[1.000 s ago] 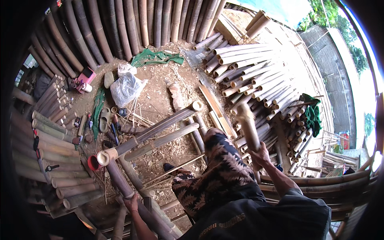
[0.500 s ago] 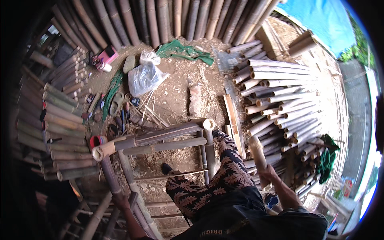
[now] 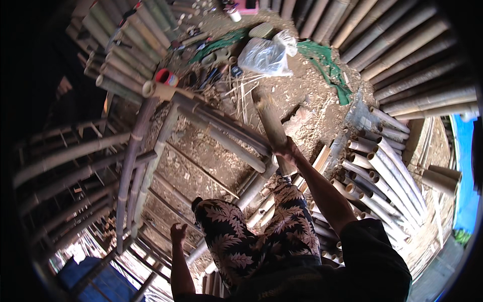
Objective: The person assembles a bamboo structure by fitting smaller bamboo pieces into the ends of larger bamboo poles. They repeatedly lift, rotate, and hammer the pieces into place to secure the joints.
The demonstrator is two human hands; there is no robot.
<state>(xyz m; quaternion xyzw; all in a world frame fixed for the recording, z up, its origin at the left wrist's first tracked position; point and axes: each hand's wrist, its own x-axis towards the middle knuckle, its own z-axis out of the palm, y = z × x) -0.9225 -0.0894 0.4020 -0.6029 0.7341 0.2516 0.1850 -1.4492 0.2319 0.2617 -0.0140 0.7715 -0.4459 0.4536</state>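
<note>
My right hand (image 3: pixel 286 152) grips a short, thick bamboo club (image 3: pixel 270 118), its worn pale end pointing away from me over the frame. Below it runs the split top rail (image 3: pixel 221 121) of a bamboo frame, which stands across in front of my legs. Apart from the frame's parts, my left hand (image 3: pixel 178 234) hovers at the lower left with its fingers curled in; nothing shows in it. A dark bamboo post (image 3: pixel 133 146) joins the rail's left end, where a round cut end (image 3: pixel 148 89) shows. Thinner crosspieces (image 3: pixel 201 168) lie between.
Stacked bamboo poles (image 3: pixel 387 166) lie at the right, with more poles (image 3: pixel 427 65) at the far right and far left. A plastic bag (image 3: pixel 264 55), green netting (image 3: pixel 327 68), a red container (image 3: pixel 166 77) and scattered tools are on the chip-covered ground. A bamboo lattice (image 3: pixel 70 156) stands left.
The view has turned to the left. My left hand has let go of the bamboo post. My right hand has brought the club from the right side to over the frame's rail.
</note>
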